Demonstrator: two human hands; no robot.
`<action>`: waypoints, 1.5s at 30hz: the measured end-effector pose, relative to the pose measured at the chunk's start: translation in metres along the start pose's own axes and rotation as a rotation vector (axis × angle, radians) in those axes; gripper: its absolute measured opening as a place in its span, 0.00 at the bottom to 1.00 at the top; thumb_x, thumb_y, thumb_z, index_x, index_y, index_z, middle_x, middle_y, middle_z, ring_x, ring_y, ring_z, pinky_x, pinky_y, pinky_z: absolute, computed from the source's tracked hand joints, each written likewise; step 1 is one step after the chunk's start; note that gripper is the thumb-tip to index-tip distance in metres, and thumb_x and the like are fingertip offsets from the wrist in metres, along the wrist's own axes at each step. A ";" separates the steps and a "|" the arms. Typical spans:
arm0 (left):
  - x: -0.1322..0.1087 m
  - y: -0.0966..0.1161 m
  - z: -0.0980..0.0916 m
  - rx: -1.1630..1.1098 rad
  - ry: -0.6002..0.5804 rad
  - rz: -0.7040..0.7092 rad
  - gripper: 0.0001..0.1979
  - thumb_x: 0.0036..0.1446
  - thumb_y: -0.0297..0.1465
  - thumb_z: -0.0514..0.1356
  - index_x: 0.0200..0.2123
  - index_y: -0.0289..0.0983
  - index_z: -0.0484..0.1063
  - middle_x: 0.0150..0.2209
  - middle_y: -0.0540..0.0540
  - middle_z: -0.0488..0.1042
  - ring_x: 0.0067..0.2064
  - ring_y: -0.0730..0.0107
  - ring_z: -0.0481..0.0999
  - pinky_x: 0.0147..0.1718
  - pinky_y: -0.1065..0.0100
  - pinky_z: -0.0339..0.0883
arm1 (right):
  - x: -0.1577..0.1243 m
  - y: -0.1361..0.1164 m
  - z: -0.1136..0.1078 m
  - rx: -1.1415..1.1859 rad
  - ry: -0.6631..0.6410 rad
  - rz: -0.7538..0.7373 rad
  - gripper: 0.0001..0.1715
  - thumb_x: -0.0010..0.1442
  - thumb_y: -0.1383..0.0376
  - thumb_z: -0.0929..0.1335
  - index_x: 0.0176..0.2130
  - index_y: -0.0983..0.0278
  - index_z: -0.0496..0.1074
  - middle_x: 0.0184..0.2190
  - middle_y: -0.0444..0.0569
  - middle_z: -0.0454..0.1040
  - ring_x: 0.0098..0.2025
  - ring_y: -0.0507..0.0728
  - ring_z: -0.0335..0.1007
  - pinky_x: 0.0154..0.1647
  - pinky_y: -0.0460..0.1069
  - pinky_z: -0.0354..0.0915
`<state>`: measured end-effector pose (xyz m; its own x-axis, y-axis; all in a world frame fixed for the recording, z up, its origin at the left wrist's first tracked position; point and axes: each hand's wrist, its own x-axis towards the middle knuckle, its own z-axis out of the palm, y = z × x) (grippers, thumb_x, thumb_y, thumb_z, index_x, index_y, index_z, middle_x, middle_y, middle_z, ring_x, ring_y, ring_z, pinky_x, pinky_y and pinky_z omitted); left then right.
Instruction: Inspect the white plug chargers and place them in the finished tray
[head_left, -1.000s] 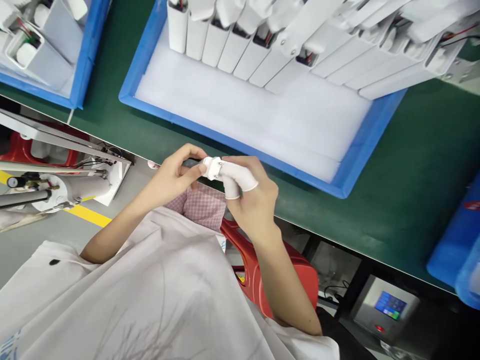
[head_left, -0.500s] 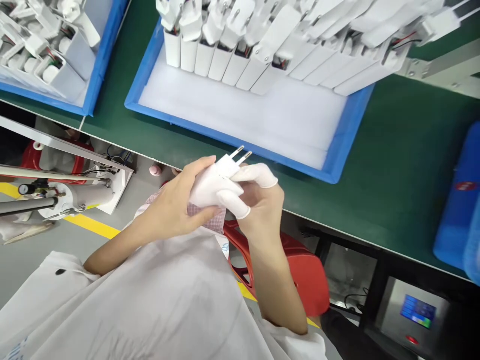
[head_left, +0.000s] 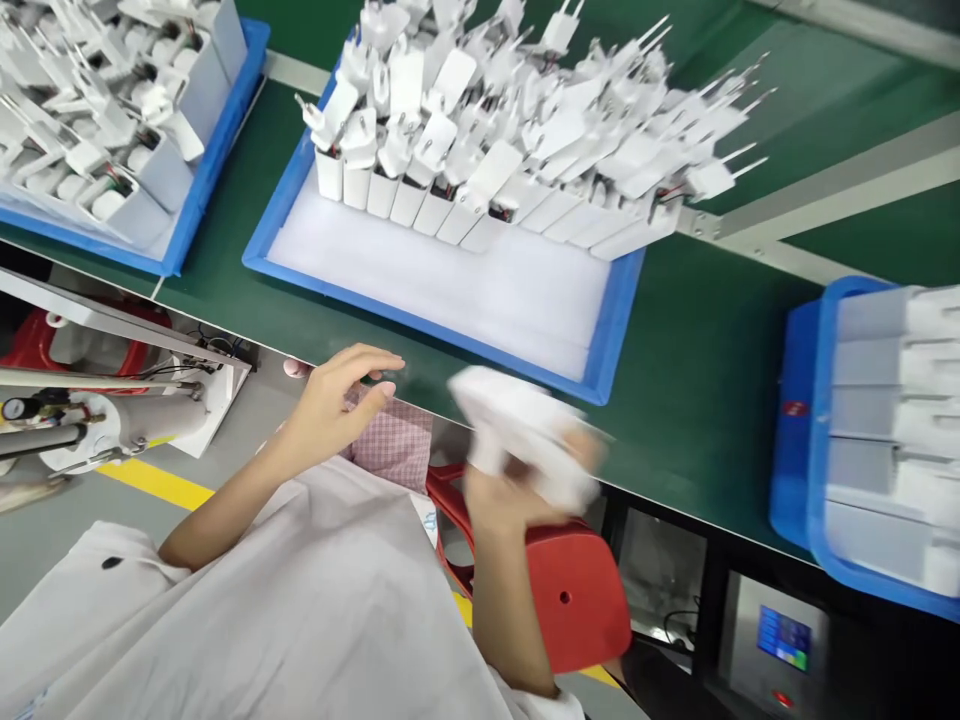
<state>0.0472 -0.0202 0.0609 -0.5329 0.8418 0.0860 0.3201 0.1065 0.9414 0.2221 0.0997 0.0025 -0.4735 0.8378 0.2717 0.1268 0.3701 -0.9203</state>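
Green workbench (head_left: pixel 697 410), grey floor (head_left: pixel 52 530); left hand (head_left: pixel 336 405) unclenched, right hand (head_left: pixel 504 497) gripping blurred, probable adapter (head_left: pixel 521 408).

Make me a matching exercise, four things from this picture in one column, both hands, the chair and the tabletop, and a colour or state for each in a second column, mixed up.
Column one:
1. left hand
2. right hand
3. chair
4. tabletop

Column two:
A. green
B. open, holding nothing
C. red
D. holding a motion-blurred white piece

Right pairs: 1-B, 2-D, 3-C, 4-A
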 end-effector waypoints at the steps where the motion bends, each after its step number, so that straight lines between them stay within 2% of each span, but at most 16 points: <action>1: 0.004 -0.002 0.004 -0.023 -0.005 -0.031 0.12 0.66 0.36 0.58 0.46 0.37 0.77 0.49 0.40 0.78 0.40 0.68 0.75 0.33 0.70 0.69 | 0.001 0.001 0.002 -0.069 -0.013 -0.089 0.16 0.61 0.60 0.70 0.49 0.58 0.70 0.46 0.56 0.75 0.50 0.67 0.74 0.50 0.65 0.72; 3: 0.016 -0.007 0.012 -0.078 -0.032 -0.094 0.13 0.65 0.36 0.58 0.44 0.37 0.78 0.48 0.40 0.78 0.33 0.71 0.73 0.29 0.70 0.66 | 0.006 0.004 0.008 -0.229 -0.019 -0.315 0.14 0.61 0.64 0.70 0.48 0.59 0.71 0.43 0.55 0.76 0.44 0.64 0.77 0.43 0.60 0.75; 5: 0.029 -0.010 0.020 -0.144 -0.109 -0.166 0.13 0.64 0.36 0.58 0.44 0.36 0.78 0.44 0.42 0.78 0.28 0.75 0.70 0.27 0.71 0.64 | 0.013 0.006 0.011 -0.271 -0.034 -0.424 0.15 0.61 0.67 0.70 0.48 0.58 0.71 0.43 0.54 0.77 0.43 0.62 0.77 0.41 0.58 0.75; 9: 0.052 -0.008 0.029 -0.329 -0.388 -0.359 0.15 0.62 0.38 0.59 0.45 0.35 0.78 0.34 0.47 0.76 0.22 0.78 0.66 0.22 0.73 0.60 | 0.021 0.008 0.011 -0.244 -0.059 -0.460 0.17 0.61 0.67 0.69 0.50 0.57 0.69 0.43 0.53 0.77 0.42 0.62 0.77 0.39 0.56 0.74; 11: 0.057 -0.005 0.030 -0.396 -0.459 -0.406 0.15 0.62 0.37 0.59 0.43 0.34 0.78 0.28 0.49 0.74 0.22 0.78 0.67 0.21 0.74 0.60 | 0.022 0.006 0.008 -0.259 -0.101 -0.437 0.18 0.62 0.67 0.68 0.52 0.57 0.68 0.43 0.53 0.77 0.43 0.62 0.77 0.40 0.57 0.74; 16: 0.056 -0.004 0.035 -0.434 -0.413 -0.394 0.14 0.60 0.38 0.61 0.40 0.33 0.77 0.21 0.51 0.69 0.22 0.75 0.68 0.20 0.74 0.62 | 0.023 -0.005 0.000 -0.437 -0.188 -0.466 0.20 0.62 0.62 0.69 0.54 0.55 0.67 0.45 0.53 0.77 0.42 0.63 0.76 0.40 0.57 0.73; 19: 0.047 -0.008 0.041 -0.403 -0.318 -0.373 0.14 0.62 0.39 0.60 0.41 0.33 0.75 0.25 0.50 0.72 0.21 0.75 0.68 0.20 0.74 0.62 | 0.026 -0.009 0.000 -0.469 -0.170 -0.403 0.17 0.62 0.63 0.69 0.51 0.56 0.70 0.44 0.53 0.78 0.40 0.61 0.76 0.38 0.55 0.73; 22: 0.032 -0.007 0.043 -0.274 -0.184 -0.233 0.17 0.65 0.42 0.57 0.47 0.35 0.73 0.40 0.43 0.77 0.27 0.73 0.72 0.26 0.70 0.69 | 0.029 -0.014 0.002 -0.236 -0.094 -0.157 0.09 0.60 0.60 0.72 0.42 0.58 0.72 0.40 0.50 0.78 0.41 0.60 0.76 0.42 0.55 0.73; 25: 0.019 0.003 0.040 -0.018 -0.111 0.107 0.27 0.57 0.46 0.65 0.55 0.37 0.69 0.56 0.35 0.72 0.48 0.55 0.76 0.48 0.55 0.73 | 0.028 -0.025 0.007 0.267 0.025 0.283 0.14 0.60 0.51 0.70 0.40 0.58 0.71 0.39 0.47 0.78 0.42 0.59 0.77 0.44 0.55 0.74; 27: 0.016 0.014 0.038 0.060 -0.148 0.305 0.38 0.52 0.44 0.70 0.62 0.38 0.61 0.61 0.34 0.68 0.63 0.45 0.66 0.60 0.46 0.64 | 0.022 -0.036 0.013 0.564 -0.017 0.531 0.19 0.64 0.47 0.65 0.42 0.58 0.72 0.40 0.48 0.78 0.42 0.59 0.78 0.44 0.57 0.76; 29: 0.017 0.024 0.037 0.056 -0.173 0.406 0.40 0.54 0.38 0.70 0.65 0.40 0.56 0.62 0.35 0.67 0.68 0.45 0.60 0.63 0.45 0.62 | 0.013 -0.047 0.018 0.699 -0.124 0.649 0.23 0.65 0.45 0.62 0.41 0.58 0.74 0.37 0.49 0.79 0.39 0.60 0.79 0.42 0.58 0.77; 34: 0.021 0.041 0.037 0.013 -0.197 0.454 0.36 0.54 0.29 0.68 0.63 0.41 0.56 0.59 0.37 0.71 0.64 0.53 0.68 0.63 0.52 0.64 | 0.001 -0.072 0.017 0.814 -0.265 0.710 0.23 0.66 0.47 0.61 0.39 0.58 0.77 0.35 0.49 0.79 0.36 0.58 0.79 0.41 0.55 0.79; 38: 0.019 0.044 0.037 -0.019 -0.169 0.547 0.36 0.55 0.30 0.69 0.63 0.40 0.56 0.58 0.39 0.73 0.65 0.54 0.67 0.68 0.49 0.56 | 0.002 -0.087 0.012 0.819 -0.233 0.741 0.24 0.66 0.46 0.61 0.40 0.58 0.77 0.38 0.50 0.79 0.40 0.60 0.79 0.41 0.55 0.79; 41: 0.018 0.042 0.035 -0.035 -0.140 0.593 0.33 0.58 0.33 0.68 0.62 0.40 0.57 0.58 0.37 0.72 0.67 0.52 0.63 0.67 0.46 0.57 | 0.007 -0.086 0.012 0.799 -0.123 0.734 0.22 0.64 0.46 0.65 0.43 0.58 0.75 0.40 0.49 0.79 0.45 0.59 0.78 0.44 0.55 0.77; 43: 0.017 0.036 0.030 0.025 -0.126 0.581 0.32 0.58 0.36 0.67 0.61 0.39 0.59 0.60 0.35 0.70 0.69 0.49 0.58 0.65 0.44 0.58 | 0.015 -0.073 0.013 0.725 0.030 0.597 0.18 0.60 0.49 0.70 0.43 0.58 0.73 0.40 0.46 0.79 0.45 0.58 0.77 0.46 0.54 0.75; 45: 0.017 0.026 0.026 0.094 -0.139 0.491 0.30 0.58 0.39 0.67 0.60 0.39 0.61 0.62 0.34 0.67 0.69 0.47 0.57 0.64 0.44 0.59 | 0.025 -0.053 0.012 0.541 0.127 0.341 0.16 0.55 0.54 0.75 0.40 0.58 0.72 0.39 0.44 0.78 0.43 0.56 0.77 0.46 0.52 0.74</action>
<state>0.0667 0.0102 0.0781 -0.1952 0.8660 0.4604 0.5785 -0.2774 0.7670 0.1930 0.0961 0.0548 -0.3734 0.9257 -0.0600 -0.2212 -0.1517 -0.9634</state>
